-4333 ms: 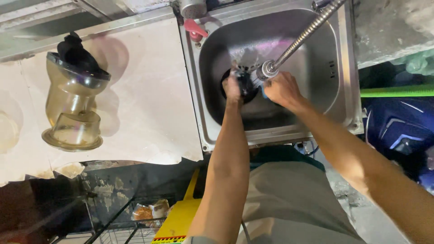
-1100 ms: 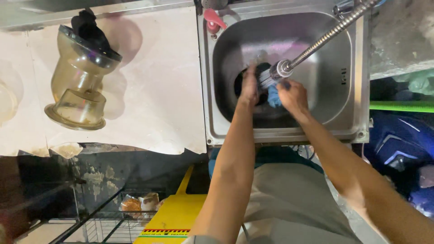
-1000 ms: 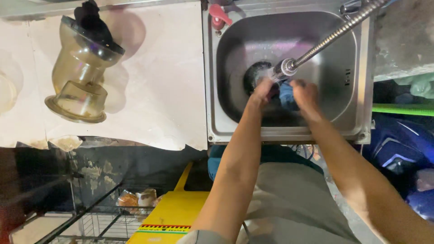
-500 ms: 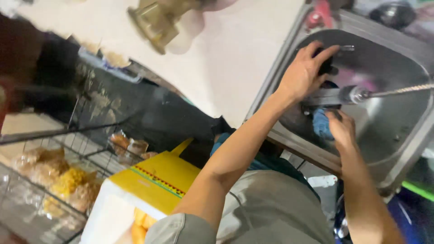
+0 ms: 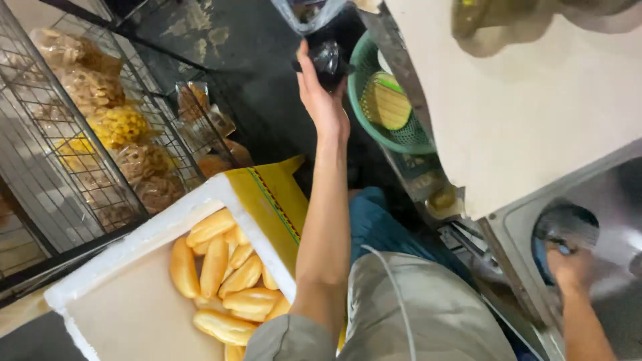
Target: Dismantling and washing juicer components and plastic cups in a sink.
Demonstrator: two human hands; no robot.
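Gripping a black part (image 5: 330,61), the left hand (image 5: 324,107) clamps it beside the green basket (image 5: 401,137).

From my remote seat, my left hand (image 5: 324,100) grips a small black part (image 5: 330,61), glossy like hard plastic. Just right of it the green basket (image 5: 401,137) is perforated plastic. My right hand (image 5: 570,267) rests in the sink (image 5: 602,200), brushed metal with a dull wet sheen. The countertop (image 5: 535,100) looks smooth and matt. Near left, the white box (image 5: 120,301) has a grainy foam finish, its bread rolls (image 5: 221,267) golden and shiny; far left, the wire rack (image 5: 60,167) is dark metal.
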